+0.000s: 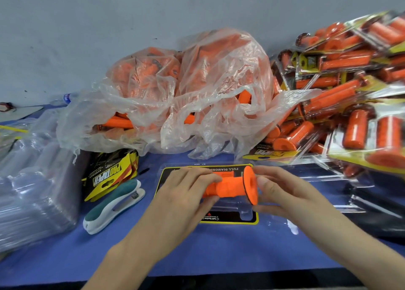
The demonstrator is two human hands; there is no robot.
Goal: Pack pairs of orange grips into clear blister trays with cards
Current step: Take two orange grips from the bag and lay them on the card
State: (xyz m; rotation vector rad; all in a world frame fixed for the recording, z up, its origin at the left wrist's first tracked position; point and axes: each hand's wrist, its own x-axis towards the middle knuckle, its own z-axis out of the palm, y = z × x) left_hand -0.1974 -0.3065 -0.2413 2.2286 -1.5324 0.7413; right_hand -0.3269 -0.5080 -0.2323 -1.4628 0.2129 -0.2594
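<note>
An orange grip [232, 185] lies sideways over a clear blister tray [282, 221] that has a black and yellow card [230, 218] in it. My left hand [184, 193] holds the grip's narrow end between thumb and fingers. At the wide flange end, my right hand [278, 191] holds the rim with fingers above and thumb below. A second orange piece shows just behind the grip, mostly hidden by my left hand.
Clear plastic bags [175, 97] of loose orange grips sit at the back. Several packed blister packs [341, 92] are heaped at the right. Empty clear trays [30, 180] stack at the left, with loose cards [109, 171] and a teal and white stapler [114, 202] beside them.
</note>
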